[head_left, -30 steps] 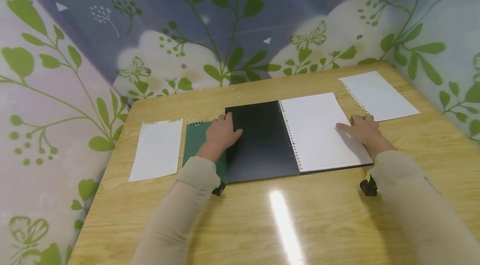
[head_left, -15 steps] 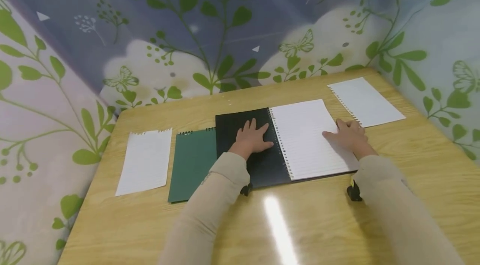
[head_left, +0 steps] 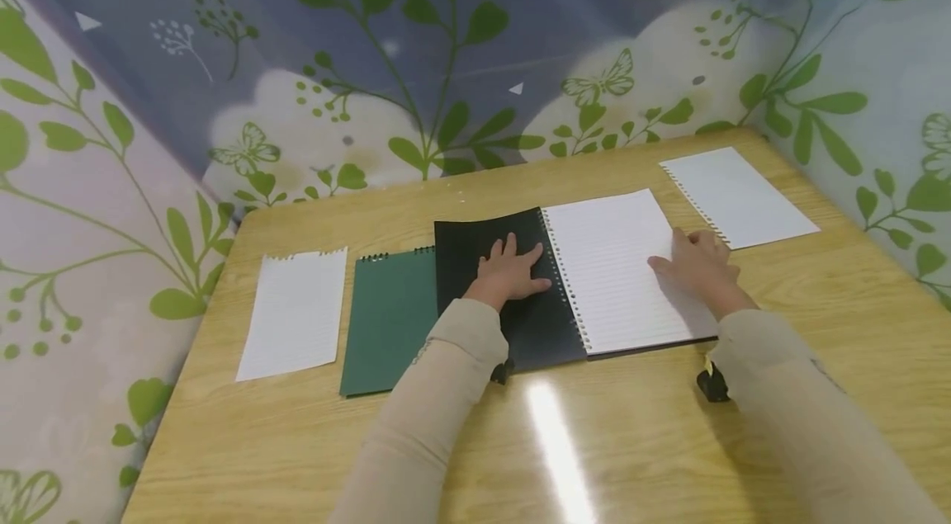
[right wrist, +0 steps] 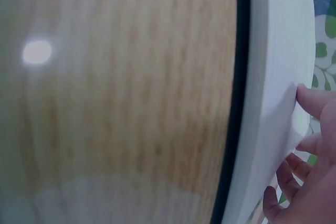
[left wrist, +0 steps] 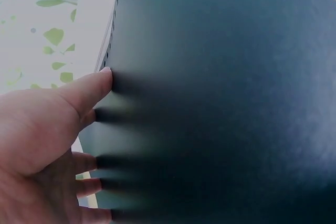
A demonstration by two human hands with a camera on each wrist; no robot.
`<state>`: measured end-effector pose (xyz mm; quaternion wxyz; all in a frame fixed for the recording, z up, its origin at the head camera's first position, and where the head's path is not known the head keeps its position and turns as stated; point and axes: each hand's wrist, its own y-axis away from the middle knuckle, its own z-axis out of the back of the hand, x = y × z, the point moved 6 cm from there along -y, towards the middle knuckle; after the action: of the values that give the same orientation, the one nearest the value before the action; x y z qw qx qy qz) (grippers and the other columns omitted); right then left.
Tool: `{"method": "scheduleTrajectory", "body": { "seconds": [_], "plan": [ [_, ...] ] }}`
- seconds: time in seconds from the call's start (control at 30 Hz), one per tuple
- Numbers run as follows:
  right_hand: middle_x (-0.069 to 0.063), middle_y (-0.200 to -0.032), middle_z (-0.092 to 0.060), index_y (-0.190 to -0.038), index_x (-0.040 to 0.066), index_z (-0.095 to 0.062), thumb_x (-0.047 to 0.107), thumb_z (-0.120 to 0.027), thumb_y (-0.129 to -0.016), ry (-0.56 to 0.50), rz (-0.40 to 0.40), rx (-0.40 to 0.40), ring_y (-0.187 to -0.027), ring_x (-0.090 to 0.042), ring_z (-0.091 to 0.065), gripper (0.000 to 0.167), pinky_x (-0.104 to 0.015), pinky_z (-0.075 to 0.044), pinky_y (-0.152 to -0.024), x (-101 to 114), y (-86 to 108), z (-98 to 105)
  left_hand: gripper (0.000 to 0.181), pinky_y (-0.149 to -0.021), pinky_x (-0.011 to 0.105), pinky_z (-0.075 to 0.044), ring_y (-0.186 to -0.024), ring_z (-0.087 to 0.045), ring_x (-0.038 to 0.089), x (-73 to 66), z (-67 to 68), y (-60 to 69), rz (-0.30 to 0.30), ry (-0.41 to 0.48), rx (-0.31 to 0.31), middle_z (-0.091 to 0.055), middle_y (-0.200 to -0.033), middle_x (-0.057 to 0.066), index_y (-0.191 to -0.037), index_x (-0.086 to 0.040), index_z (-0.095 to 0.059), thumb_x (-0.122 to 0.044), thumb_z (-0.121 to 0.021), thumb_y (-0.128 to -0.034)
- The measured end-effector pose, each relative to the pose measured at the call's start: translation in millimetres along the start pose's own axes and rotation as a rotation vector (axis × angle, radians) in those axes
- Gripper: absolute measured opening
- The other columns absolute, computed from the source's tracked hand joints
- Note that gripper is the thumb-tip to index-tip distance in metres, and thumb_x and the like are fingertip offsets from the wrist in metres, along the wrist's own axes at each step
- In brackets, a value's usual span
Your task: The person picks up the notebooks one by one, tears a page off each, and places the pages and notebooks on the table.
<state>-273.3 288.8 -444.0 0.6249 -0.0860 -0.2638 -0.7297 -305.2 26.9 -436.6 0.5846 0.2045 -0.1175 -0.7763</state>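
Observation:
An open spiral notebook lies on the table, its black cover [head_left: 475,239] folded out to the left and its white lined pages [head_left: 605,272] facing up on the right. My left hand [head_left: 508,270] rests on the black cover with fingers spread, near the spiral binding; the left wrist view shows these fingertips touching the dark cover [left wrist: 220,87]. At the right edge of the pages, my right hand [head_left: 698,264] lays its thumb on the paper, the other fingers loosely bent at the edge. In the right wrist view this hand [right wrist: 310,166] touches the page stack [right wrist: 273,77].
A green spiral notebook [head_left: 390,318] lies partly under the black cover. Left of it is a loose torn sheet [head_left: 297,313]; another sheet [head_left: 739,195] lies at the back right. A patterned wall [head_left: 475,54] borders the wooden table [head_left: 297,458].
My left hand has moved right, from the black cover's left edge to near the binding, with its fingers spread. The right hand stays at the pages' right edge. The head view has shifted slightly.

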Motion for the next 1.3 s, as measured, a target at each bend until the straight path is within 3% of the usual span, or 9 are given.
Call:
{"method": "scheduleTrajectory", "body": {
  "seconds": [0.13,0.3,0.47,0.6,0.77,0.87,1.0,1.17,1.3],
  "plan": [
    [-0.037,-0.134,-0.022,-0.143,-0.005,-0.019,0.044,-0.048,-0.090,0.060,0.014,-0.107,-0.122,-0.056,-0.020,0.077,-0.067,-0.026,-0.092,7.1,1.9,5.0,0.068,-0.114,0.051,-0.012,-0.144,0.002,0.030,0.0,0.5,-1.3,0.003,0.004,-0.005,0.005,-0.157,0.007,-0.147,-0.036,-0.013,-0.054,-0.046,-0.0900],
    [-0.033,-0.124,-0.042,-0.129,-0.009,-0.042,0.029,-0.055,-0.089,0.046,0.048,-0.288,-0.114,-0.049,-0.040,0.057,-0.058,-0.035,-0.092,18.0,4.3,16.1,0.068,-0.114,0.051,-0.013,-0.144,0.000,0.030,0.1,0.6,-2.2,-0.005,0.006,-0.010,0.003,-0.157,0.008,-0.147,-0.036,-0.015,-0.053,-0.047,-0.0901],
    [-0.024,-0.096,-0.055,-0.102,-0.005,-0.052,0.034,-0.045,-0.095,-0.050,0.069,-0.352,-0.084,-0.037,-0.052,0.040,-0.044,-0.041,-0.065,21.8,5.3,26.4,0.068,-0.113,0.051,-0.016,-0.144,-0.003,0.030,0.0,3.2,-2.7,-0.003,-0.001,-0.020,-0.001,-0.157,0.008,-0.147,-0.035,-0.018,-0.053,-0.049,-0.0894],
    [-0.018,-0.083,-0.049,-0.085,0.001,-0.046,0.030,-0.041,-0.097,-0.076,0.072,-0.312,-0.072,-0.029,-0.043,0.032,-0.034,-0.031,-0.058,20.7,2.5,27.9,0.071,-0.111,0.048,-0.023,-0.143,-0.008,0.031,-0.8,7.1,-2.0,-0.007,-0.027,-0.026,-0.006,-0.156,0.009,-0.147,-0.034,-0.018,-0.054,-0.051,-0.0877],
    [-0.021,-0.085,-0.047,-0.081,-0.001,-0.044,0.030,-0.036,-0.098,-0.101,0.076,-0.220,-0.077,-0.031,-0.042,0.037,-0.036,-0.033,-0.063,12.6,-6.9,21.8,0.077,-0.109,0.044,-0.029,-0.140,-0.014,0.030,-1.2,12.7,-1.4,-0.002,-0.069,-0.039,-0.011,-0.154,0.010,-0.147,-0.033,-0.017,-0.057,-0.054,-0.0842],
    [-0.032,-0.111,-0.050,-0.107,-0.007,-0.053,0.037,-0.030,-0.099,-0.194,0.056,-0.130,-0.101,-0.043,-0.047,0.050,-0.048,-0.040,-0.083,3.6,-12.7,17.2,0.080,-0.110,0.045,-0.026,-0.142,-0.012,0.030,-1.0,15.0,-1.5,-0.001,-0.045,-0.026,-0.008,-0.154,0.011,-0.148,-0.033,-0.016,-0.057,-0.057,-0.0828],
    [-0.032,-0.144,-0.024,-0.138,-0.008,-0.032,0.050,-0.026,-0.097,-0.310,0.008,-0.036,-0.133,-0.049,-0.020,0.071,-0.057,-0.019,-0.108,-4.8,-17.0,15.9,0.083,-0.112,0.047,-0.020,-0.143,-0.007,0.030,-0.9,18.3,-2.7,-0.006,-0.040,-0.001,-0.002,-0.156,0.010,-0.148,-0.034,-0.013,-0.058,-0.057,-0.0819],
    [-0.032,-0.146,-0.017,-0.141,-0.007,-0.025,0.052,-0.027,-0.096,-0.320,-0.015,0.025,-0.134,-0.050,-0.014,0.074,-0.058,-0.014,-0.109,-2.9,-17.6,20.6,0.085,-0.113,0.047,-0.018,-0.144,-0.005,0.031,-0.7,21.3,-5.0,-0.002,-0.067,0.033,0.001,-0.156,0.010,-0.147,-0.037,-0.008,-0.060,-0.056,-0.0813],
    [-0.033,-0.146,-0.011,-0.141,-0.010,-0.016,0.045,-0.029,-0.097,-0.344,-0.092,0.076,-0.135,-0.049,-0.009,0.072,-0.055,-0.011,-0.111,-5.2,-20.0,18.4,0.084,-0.113,0.048,-0.017,-0.143,-0.005,0.032,-0.9,21.2,-5.6,0.015,-0.055,0.054,0.001,-0.156,0.011,-0.147,-0.038,-0.010,-0.060,-0.057,-0.0809]
  ]
}}
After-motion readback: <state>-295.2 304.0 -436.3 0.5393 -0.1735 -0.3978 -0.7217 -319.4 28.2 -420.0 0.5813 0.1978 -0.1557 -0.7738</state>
